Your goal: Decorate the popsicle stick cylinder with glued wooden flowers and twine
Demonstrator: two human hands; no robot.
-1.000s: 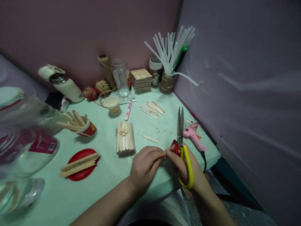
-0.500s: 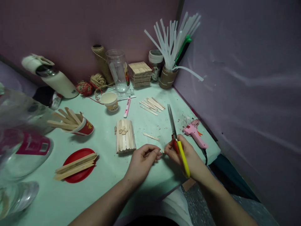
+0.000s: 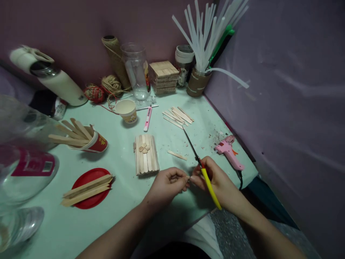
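Note:
My right hand [image 3: 217, 181] is wrapped round the scissors [image 3: 208, 187], which have yellow and red handles; their blades point away and slightly left. My left hand [image 3: 168, 185] is closed in a pinch on a tiny wood piece [image 3: 188, 178], mostly hidden by the fingertips. The right thumb and fingertips are close beside that piece; whether they touch it is unclear. Beyond my left hand stands a craft-stick holder [image 3: 151, 163] with a small wooden flower [image 3: 144, 148] on its front. A short cut stick [image 3: 177, 155] lies on the table ahead of my hands.
Thin sticks [image 3: 178, 117] lie in a pile farther back. A pink glue gun [image 3: 229, 153] rests at the right edge. At left are a paper cup [image 3: 98, 144] of sticks and a red plate [image 3: 88, 203]. A pink cutter [image 3: 147, 118] and glass jar [image 3: 137, 77] are behind.
The scissor blades have swung to the left and look closer together. My right fingertips have shifted a little at the small wood piece. The camera view has moved slightly.

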